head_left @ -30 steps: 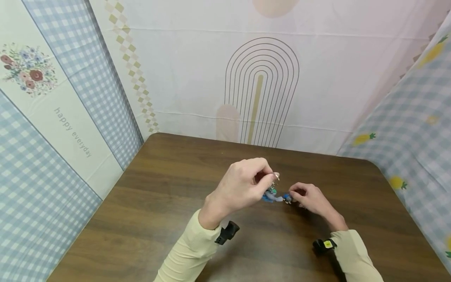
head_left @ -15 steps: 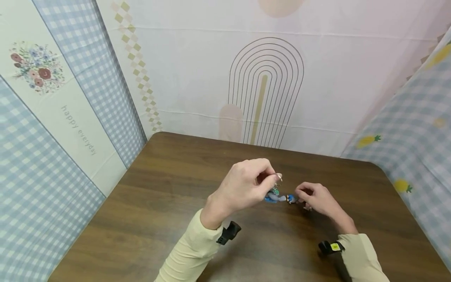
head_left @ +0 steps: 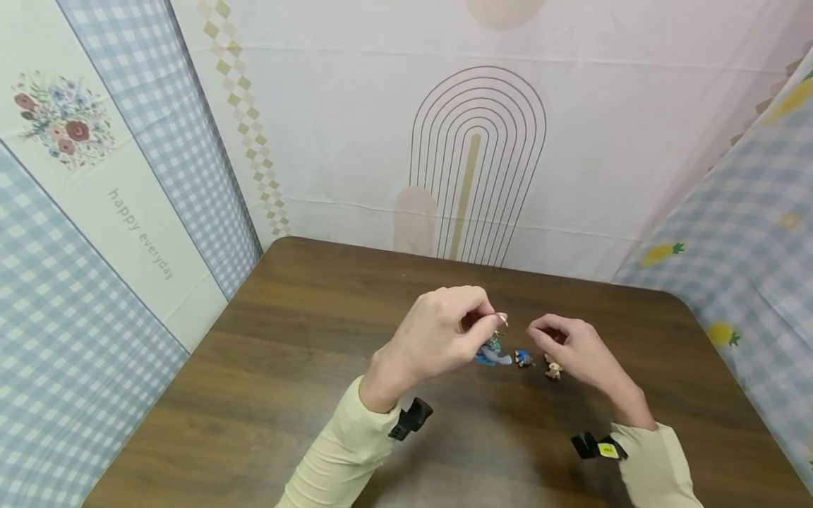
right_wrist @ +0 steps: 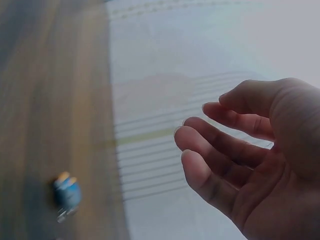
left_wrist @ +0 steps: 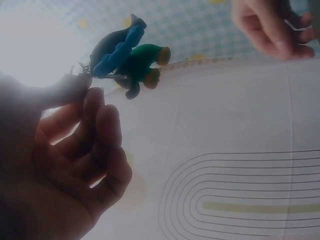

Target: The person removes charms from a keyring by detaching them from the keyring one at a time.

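My left hand (head_left: 438, 331) pinches a metal ring (head_left: 503, 322) between thumb and index finger, held above the table. From this keyring hang small toy figures; the left wrist view shows a dark figure with a blue part (left_wrist: 117, 50) and a green figure with orange feet (left_wrist: 142, 62). My right hand (head_left: 574, 349) hovers over the table with loosely bent fingers and nothing between them. Just below its fingertips lies a small blue figure (head_left: 523, 358) with a metal link at one end. Partly behind this hand is a cream-coloured figure (head_left: 553, 369).
The brown wooden table (head_left: 286, 367) extends on all sides of the hands. A pale patterned cloth (head_left: 343, 141) hangs behind its far edge. Checked cloths hang at the left (head_left: 209, 183) and right (head_left: 749, 233).
My right hand has let go of the blue figure and lifted off it, leaving it on the table. More of the cream figure shows now. My left hand stays nearly still with the ring.
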`<action>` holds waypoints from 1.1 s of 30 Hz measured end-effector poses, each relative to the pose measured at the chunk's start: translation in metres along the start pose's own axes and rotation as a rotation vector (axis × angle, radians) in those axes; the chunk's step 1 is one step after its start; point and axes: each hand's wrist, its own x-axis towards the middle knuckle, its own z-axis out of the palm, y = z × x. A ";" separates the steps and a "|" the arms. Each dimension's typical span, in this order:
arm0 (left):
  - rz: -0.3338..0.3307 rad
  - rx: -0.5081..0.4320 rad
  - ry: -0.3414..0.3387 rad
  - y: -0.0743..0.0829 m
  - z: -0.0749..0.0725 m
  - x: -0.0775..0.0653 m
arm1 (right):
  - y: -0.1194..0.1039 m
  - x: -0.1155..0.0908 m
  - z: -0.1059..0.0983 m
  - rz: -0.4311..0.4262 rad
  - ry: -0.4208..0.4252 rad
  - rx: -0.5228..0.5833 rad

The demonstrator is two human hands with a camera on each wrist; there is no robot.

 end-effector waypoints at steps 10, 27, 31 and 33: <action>0.004 -0.005 -0.007 0.002 -0.003 -0.005 | -0.054 -0.010 -0.019 -0.126 0.158 0.054; 0.006 -0.034 -0.025 0.007 -0.010 -0.014 | -0.112 -0.033 -0.019 -0.364 0.199 0.210; 0.009 -0.035 -0.024 0.007 -0.011 -0.016 | -0.121 -0.036 -0.014 -0.447 0.202 0.254; 0.010 -0.033 -0.021 0.007 -0.011 -0.016 | -0.125 -0.036 -0.012 -0.481 0.209 0.264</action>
